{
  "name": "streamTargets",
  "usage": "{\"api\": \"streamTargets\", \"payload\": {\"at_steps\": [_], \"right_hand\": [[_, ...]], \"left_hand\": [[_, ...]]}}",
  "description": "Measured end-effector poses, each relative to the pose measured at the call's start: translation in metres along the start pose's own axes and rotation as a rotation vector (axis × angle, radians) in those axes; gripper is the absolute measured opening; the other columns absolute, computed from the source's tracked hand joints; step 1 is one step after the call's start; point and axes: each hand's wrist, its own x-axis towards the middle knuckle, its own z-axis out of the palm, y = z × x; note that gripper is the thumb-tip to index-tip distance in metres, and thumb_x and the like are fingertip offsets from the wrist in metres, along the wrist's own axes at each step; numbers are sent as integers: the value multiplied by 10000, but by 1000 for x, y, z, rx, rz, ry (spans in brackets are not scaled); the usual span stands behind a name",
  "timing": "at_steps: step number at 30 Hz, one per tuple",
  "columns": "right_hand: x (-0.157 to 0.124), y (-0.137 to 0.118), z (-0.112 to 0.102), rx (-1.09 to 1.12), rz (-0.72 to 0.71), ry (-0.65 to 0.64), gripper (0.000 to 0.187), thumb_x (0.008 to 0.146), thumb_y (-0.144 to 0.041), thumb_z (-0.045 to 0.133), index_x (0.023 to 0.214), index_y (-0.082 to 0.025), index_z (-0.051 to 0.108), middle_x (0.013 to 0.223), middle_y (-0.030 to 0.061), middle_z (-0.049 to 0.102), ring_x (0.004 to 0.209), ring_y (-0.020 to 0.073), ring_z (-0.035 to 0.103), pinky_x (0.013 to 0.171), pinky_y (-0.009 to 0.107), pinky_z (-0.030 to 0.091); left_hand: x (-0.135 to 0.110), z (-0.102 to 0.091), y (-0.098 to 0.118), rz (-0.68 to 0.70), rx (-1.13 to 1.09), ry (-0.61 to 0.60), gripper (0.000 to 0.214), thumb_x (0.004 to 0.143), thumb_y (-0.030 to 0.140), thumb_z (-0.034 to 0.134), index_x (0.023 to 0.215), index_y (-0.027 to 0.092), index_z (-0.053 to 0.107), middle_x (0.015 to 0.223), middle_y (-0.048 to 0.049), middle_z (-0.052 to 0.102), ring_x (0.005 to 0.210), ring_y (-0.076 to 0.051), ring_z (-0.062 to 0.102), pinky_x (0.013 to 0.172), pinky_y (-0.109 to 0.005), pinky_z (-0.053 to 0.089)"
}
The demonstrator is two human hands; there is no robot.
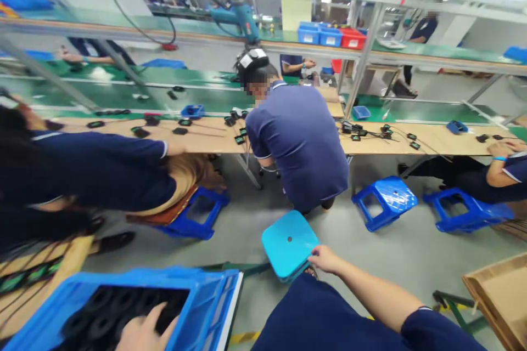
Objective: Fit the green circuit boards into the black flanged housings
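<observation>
My right hand (324,259) pinches the near right edge of the stool (284,241), whose squarish seat extends forward and left from my grip. My left hand (144,332), farther off, is over black rings (101,324) in the crate (212,299); whether it holds any, I cannot tell.

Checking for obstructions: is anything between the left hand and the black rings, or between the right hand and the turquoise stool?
Nothing visible. The left hand is over the rings in the crate; the right hand is at the edge of the turquoise stool.
</observation>
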Motion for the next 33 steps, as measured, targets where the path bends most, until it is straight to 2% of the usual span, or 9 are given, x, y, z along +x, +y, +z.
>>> {"api": "streamTargets", "payload": {"at_steps": [3, 6, 12, 15, 17, 22, 27, 30, 33], "right_hand": [[-7, 24, -23, 67, 110, -21, 215, 770, -326, 666, 879, -143, 702, 751, 39, 696, 629, 159, 659, 632, 272, 514], [-11, 54, -35, 82, 211, -58, 269, 797, -368, 584, 902, -138, 678, 810, 99, 707, 604, 174, 667, 599, 295, 519], [-16, 98, 3, 139, 249, -74, 275, 707, -444, 601, 730, -190, 703, 719, 110, 728, 627, 234, 670, 627, 348, 531], [-17, 101, 21, 109, 258, -83, 272, 676, -460, 613, 649, -202, 692, 634, 86, 704, 648, 258, 676, 655, 358, 528], [-14, 96, 27, 101, 263, -57, 270, 673, -460, 620, 675, -201, 698, 657, 89, 712, 665, 266, 685, 653, 360, 529], [-4, 75, 29, 202, 301, -42, 311, 731, -452, 626, 861, -180, 701, 857, 122, 744, 695, 236, 710, 646, 338, 545], [-2, 34, 31, 225, 274, -71, 380, 779, -443, 629, 1004, -142, 688, 1011, 154, 740, 769, 214, 730, 678, 311, 556], [-10, -26, 39, 172, 101, -76, 479, 809, -478, 624, 1118, -114, 664, 1060, 175, 733, 896, 255, 730, 772, 357, 577], [-29, -112, 52, 91, -263, -71, 529, 843, -513, 636, 1214, -135, 650, 1157, 166, 715, 1046, 268, 691, 928, 410, 557]], "left_hand": [[-5, -4, 38, 97, 47, 81, 675, 695, 648, 496, 1102, 159, 719, 1115, -192, 591, 1208, -394, 570, 1092, -458, 470], [7, -1, 66, 193, 23, 113, 545, 797, 493, 598, 1187, 124, 693, 1286, -194, 494, 1269, -340, 543, 1142, -413, 431], [14, 1, 51, 198, -67, 150, 409, 908, 325, 560, 1275, 151, 607, 1346, -156, 475, 1164, -270, 600, 1047, -378, 501], [19, -3, 53, 218, -116, 69, 385, 910, 345, 569, 1250, 173, 620, 1381, -136, 485, 1084, -244, 636, 981, -355, 518], [28, -4, 58, 186, -114, 7, 333, 891, 379, 601, 1145, 176, 669, 1279, -124, 549, 979, -226, 656, 910, -343, 528], [49, -1, 70, 85, -146, -15, 151, 801, 282, 660, 845, 145, 704, 980, -112, 608, 815, -215, 649, 764, -322, 515], [43, -22, 57, 82, -296, 55, 226, 769, 230, 639, 960, 151, 731, 1057, -115, 651, 956, -244, 644, 894, -347, 508], [29, -48, 38, 38, -462, 80, 335, 818, 316, 588, 1076, 126, 687, 1014, -104, 675, 865, -220, 639, 825, -353, 529], [8, -69, 31, -83, -1106, -22, 413, 838, 452, 599, 1103, 137, 633, 892, -68, 655, 690, -177, 583, 642, -327, 498]]}}
